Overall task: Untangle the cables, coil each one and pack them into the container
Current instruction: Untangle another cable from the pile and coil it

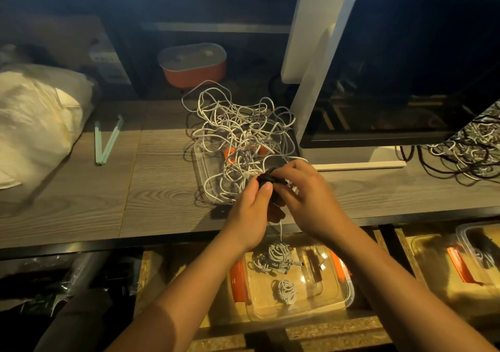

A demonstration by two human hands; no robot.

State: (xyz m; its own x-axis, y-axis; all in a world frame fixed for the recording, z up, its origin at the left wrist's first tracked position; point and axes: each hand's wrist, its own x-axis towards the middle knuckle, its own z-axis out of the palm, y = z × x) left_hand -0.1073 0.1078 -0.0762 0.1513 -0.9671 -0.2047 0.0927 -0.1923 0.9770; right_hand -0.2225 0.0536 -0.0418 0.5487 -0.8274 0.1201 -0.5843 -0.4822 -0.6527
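Pinching a small black cable bundle (pixel 268 177) between both hands: left hand (pixel 250 211) curled beneath with thumb on top, right hand (pixel 304 189) gripping from the right, equally near. Held just above the counter (pixel 81 203) front edge; compact, dark, knotted-looking, no clear long axis. Straight below, toward the body: clear container (pixel 347 297) holding white coils (pixel 278 257). Beyond, white tangle (pixel 238 127).

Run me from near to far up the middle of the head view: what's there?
Clear container holding coiled white cables → left hand and right hand gripping a black cable → tangled white cables on the desk → orange lidded pot.
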